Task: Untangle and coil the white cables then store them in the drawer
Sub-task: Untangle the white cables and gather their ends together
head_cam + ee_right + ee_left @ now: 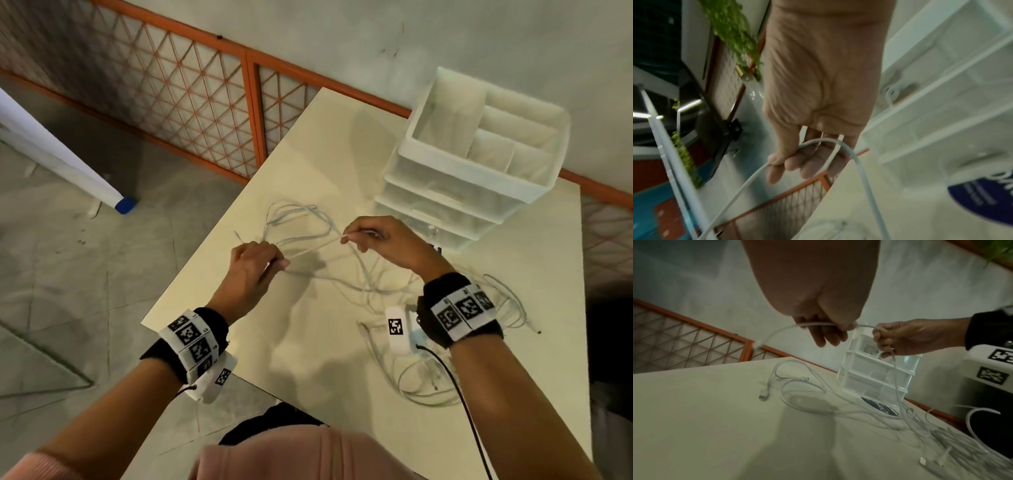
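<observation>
Several white cables (373,287) lie tangled across the cream table (308,359). I hold one white cable (308,250) lifted above the table, stretched between both hands. My left hand (274,263) grips it with curled fingers (824,335), and a short end with a plug (757,344) hangs past that hand. My right hand (352,238) pinches the same cable (857,160) between thumb and fingers (777,175); from there it drops into the tangle. The translucent white drawer unit (472,178) stands at the far right of the table, just beyond my right hand, its drawers pushed in.
More cable loops (428,383) lie near the table's front right. A loose USB plug (763,396) rests on the far left part. A blue sticker (879,405) sits by the unit's base. An orange lattice fence (191,102) runs behind the table.
</observation>
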Motion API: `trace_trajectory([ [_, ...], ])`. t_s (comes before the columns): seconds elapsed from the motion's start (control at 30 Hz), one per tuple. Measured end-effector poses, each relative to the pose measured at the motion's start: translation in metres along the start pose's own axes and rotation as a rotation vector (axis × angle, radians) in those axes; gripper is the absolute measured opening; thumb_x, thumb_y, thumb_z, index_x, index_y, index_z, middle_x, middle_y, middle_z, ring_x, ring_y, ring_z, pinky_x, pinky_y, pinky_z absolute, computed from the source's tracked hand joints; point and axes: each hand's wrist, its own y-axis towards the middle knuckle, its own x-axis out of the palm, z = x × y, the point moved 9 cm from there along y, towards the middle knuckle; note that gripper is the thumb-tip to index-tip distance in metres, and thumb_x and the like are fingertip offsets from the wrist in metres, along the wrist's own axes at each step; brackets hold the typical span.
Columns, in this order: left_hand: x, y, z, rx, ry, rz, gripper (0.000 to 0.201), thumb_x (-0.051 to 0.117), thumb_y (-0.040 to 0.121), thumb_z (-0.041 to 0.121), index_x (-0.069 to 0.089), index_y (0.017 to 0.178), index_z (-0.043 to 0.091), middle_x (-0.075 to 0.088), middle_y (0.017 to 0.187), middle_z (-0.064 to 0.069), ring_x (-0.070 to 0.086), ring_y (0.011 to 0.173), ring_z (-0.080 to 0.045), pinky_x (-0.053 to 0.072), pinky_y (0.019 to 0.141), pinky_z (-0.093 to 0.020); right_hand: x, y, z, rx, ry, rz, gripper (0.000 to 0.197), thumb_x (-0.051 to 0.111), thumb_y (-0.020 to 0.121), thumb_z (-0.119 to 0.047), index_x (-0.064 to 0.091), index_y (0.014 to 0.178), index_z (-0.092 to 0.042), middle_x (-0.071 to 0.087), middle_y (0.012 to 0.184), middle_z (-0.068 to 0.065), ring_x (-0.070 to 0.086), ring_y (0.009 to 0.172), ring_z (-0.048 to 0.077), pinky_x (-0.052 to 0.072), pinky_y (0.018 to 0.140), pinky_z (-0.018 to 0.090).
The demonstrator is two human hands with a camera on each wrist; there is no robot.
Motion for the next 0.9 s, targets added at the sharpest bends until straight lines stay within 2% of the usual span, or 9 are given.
trace_trajectory([
  [0.1, -0.01, 0.007, -0.016, -0.19, 0.062, 0.161, 0.026, 0.046, 0.094, 0.04, 0.062, 0.089, 0.019, 0.041, 0.119, -0.006, 0.032, 0.102, -0.02, 0.024, 0.085, -0.034, -0.027, -0.021, 0.015, 0.041, 0.008, 0.046, 0.011, 0.064, 0.088, -0.013, 0.072, 0.095, -0.012, 0.073, 0.079, -0.01, 0.058, 0.067, 0.002, 0.043, 0.061, 0.011],
  [0.2, -0.003, 0.022, -0.026, -0.286, -0.07, 0.13, 0.021, 0.052, 0.094, 0.028, 0.061, 0.087, 0.01, 0.04, 0.109, -0.016, 0.041, 0.111, -0.029, 0.04, 0.088, -0.04, -0.031, -0.041, 0.036, 0.105, 0.003, 0.035, 0.013, 0.067, 0.086, -0.017, 0.075, 0.096, -0.014, 0.071, 0.078, 0.005, 0.059, 0.069, 0.005, 0.042, 0.06, 0.012],
  [0.27, 0.014, 0.03, -0.027, -0.386, -0.338, 0.003, 0.022, 0.052, 0.093, 0.027, 0.054, 0.076, 0.014, 0.048, 0.102, -0.024, 0.059, 0.092, -0.026, 0.054, 0.076, -0.038, -0.029, -0.05, 0.045, 0.12, 0.014, 0.044, 0.012, 0.068, 0.085, -0.017, 0.075, 0.095, -0.018, 0.07, 0.074, -0.002, 0.059, 0.067, 0.003, 0.042, 0.059, 0.011],
  [0.37, 0.044, 0.031, -0.018, -0.517, -0.416, -0.162, 0.03, 0.045, 0.095, 0.038, 0.046, 0.083, 0.011, 0.055, 0.092, -0.017, 0.064, 0.066, -0.021, 0.053, 0.057, -0.032, -0.026, -0.056, 0.049, 0.096, 0.029, 0.089, 0.013, 0.069, 0.084, -0.016, 0.075, 0.094, -0.018, 0.069, 0.069, -0.017, 0.06, 0.067, 0.002, 0.042, 0.061, 0.009],
  [0.47, 0.078, 0.029, -0.001, -0.604, -0.601, -0.321, 0.038, 0.042, 0.095, 0.044, 0.043, 0.092, 0.006, 0.059, 0.075, -0.01, 0.063, 0.06, -0.02, 0.051, 0.052, -0.027, -0.022, -0.058, 0.042, 0.055, 0.022, 0.091, 0.015, 0.07, 0.083, -0.017, 0.076, 0.096, -0.015, 0.068, 0.072, -0.009, 0.061, 0.068, 0.001, 0.041, 0.065, 0.007],
  [0.6, 0.085, 0.043, 0.01, -0.548, -0.682, -0.323, 0.026, 0.048, 0.096, 0.029, 0.054, 0.104, 0.005, 0.049, 0.075, -0.003, 0.051, 0.063, -0.012, 0.05, 0.06, -0.022, -0.018, -0.063, 0.04, 0.041, 0.009, 0.046, 0.015, 0.07, 0.083, -0.019, 0.076, 0.097, -0.016, 0.069, 0.076, -0.002, 0.063, 0.072, 0.002, 0.043, 0.072, 0.01],
  [0.67, 0.082, 0.049, 0.024, -0.441, -0.701, -0.338, 0.029, 0.04, 0.099, 0.029, 0.06, 0.093, 0.009, 0.042, 0.078, -0.004, 0.046, 0.068, -0.013, 0.047, 0.067, -0.02, -0.017, -0.066, 0.048, 0.07, 0.02, 0.043, 0.015, 0.07, 0.083, -0.02, 0.075, 0.097, -0.017, 0.07, 0.076, -0.003, 0.064, 0.072, 0.003, 0.044, 0.071, 0.01],
  [0.73, 0.074, 0.054, 0.037, -0.416, -0.878, -0.273, 0.036, 0.031, 0.101, 0.029, 0.051, 0.076, 0.013, 0.04, 0.072, -0.001, 0.05, 0.059, -0.008, 0.047, 0.069, -0.023, -0.016, -0.069, 0.058, 0.106, -0.002, 0.037, 0.015, 0.068, 0.085, -0.023, 0.075, 0.096, -0.017, 0.07, 0.075, -0.001, 0.063, 0.067, 0.004, 0.044, 0.065, 0.009],
  [0.9, 0.045, 0.069, 0.044, -0.326, -1.013, -0.085, 0.037, 0.025, 0.102, 0.031, 0.041, 0.071, 0.016, 0.026, 0.055, 0.008, 0.027, 0.047, -0.009, 0.044, 0.055, -0.021, -0.017, -0.08, 0.088, 0.195, -0.025, -0.008, 0.027, 0.052, 0.095, -0.03, 0.067, 0.077, -0.015, 0.068, 0.074, 0.001, 0.062, 0.071, 0.0, 0.045, 0.076, 0.014],
])
